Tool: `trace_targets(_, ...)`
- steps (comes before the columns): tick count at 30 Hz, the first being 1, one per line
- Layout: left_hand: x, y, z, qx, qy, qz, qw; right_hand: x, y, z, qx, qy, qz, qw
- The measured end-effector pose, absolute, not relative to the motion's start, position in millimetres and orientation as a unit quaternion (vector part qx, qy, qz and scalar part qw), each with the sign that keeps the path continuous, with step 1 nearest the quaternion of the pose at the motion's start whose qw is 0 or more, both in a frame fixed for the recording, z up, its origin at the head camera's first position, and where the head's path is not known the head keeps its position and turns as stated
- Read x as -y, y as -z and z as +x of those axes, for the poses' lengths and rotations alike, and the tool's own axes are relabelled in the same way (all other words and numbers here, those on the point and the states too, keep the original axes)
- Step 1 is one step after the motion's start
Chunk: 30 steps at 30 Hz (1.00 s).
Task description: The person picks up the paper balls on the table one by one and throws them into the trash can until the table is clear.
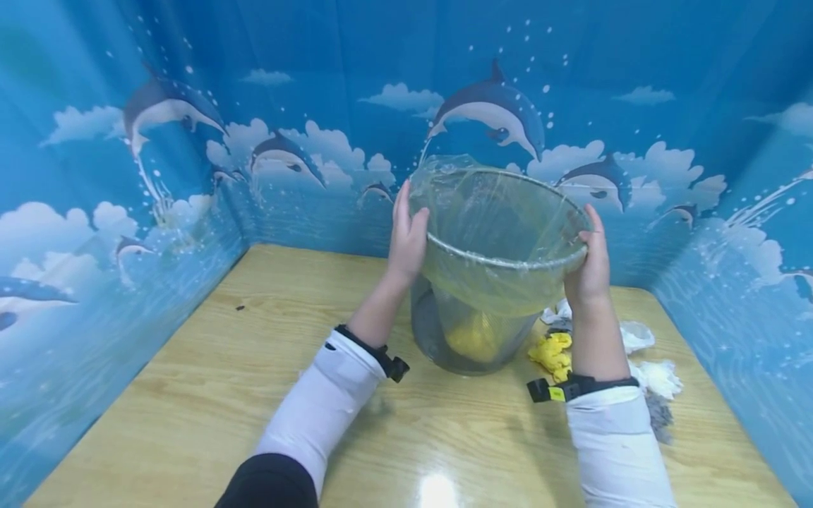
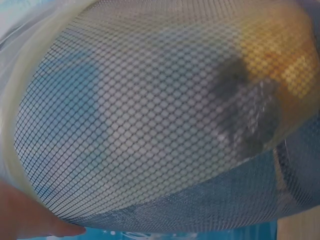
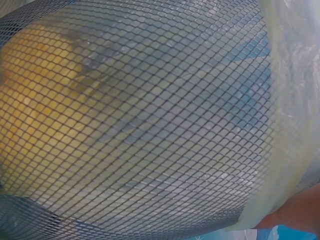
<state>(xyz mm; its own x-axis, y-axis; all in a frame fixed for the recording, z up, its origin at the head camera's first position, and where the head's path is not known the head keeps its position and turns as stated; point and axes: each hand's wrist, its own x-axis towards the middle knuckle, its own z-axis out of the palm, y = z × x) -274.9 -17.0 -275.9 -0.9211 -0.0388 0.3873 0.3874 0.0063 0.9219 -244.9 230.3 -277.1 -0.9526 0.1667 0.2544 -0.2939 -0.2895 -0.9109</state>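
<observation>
A dark mesh wastebasket [image 1: 432, 331] is tilted toward me over the table, lined with a translucent yellow trash bag [image 1: 495, 283] folded down outside its metal rim. My left hand [image 1: 408, 236] grips the rim on its left side, and my right hand [image 1: 587, 271] holds the right side, thumb at the edge. Through the mesh [image 2: 150, 125] in the left wrist view, a yellow mass and dark grey shapes show near the basket's bottom. A fingertip of the left hand [image 2: 35, 215] touches the basket there. In the right wrist view the right hand [image 3: 295, 212] presses the folded bag edge [image 3: 290, 85].
Crumpled yellow material [image 1: 552, 355], white crumpled pieces [image 1: 659, 379] and a grey tuft [image 1: 659, 416] lie on the wooden table [image 1: 209, 395] right of the basket, partly behind my right arm. Dolphin-printed blue curtains [image 1: 356, 85] enclose the table. A small dark speck [image 1: 240, 307] lies at left.
</observation>
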Motion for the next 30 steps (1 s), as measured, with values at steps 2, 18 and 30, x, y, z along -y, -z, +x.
trace_targets(2, 15.2, 276.6, -274.8, 0.683, 0.706, -0.112, 0.148, -230.5, 277.3, -245.3, 0.577, -0.802, 0.055, 0.144)
trace_targets(18, 5.6, 273.9, -274.8, 0.65, 0.752, -0.052, 0.101, -232.5, 274.2, -246.0, 0.558, -0.814, 0.058, 0.151)
trace_targets(30, 5.7, 276.7, -273.4, 0.649, 0.752, -0.035, 0.108, -236.0, 274.8, -242.5, 0.572, -0.812, 0.046, 0.11)
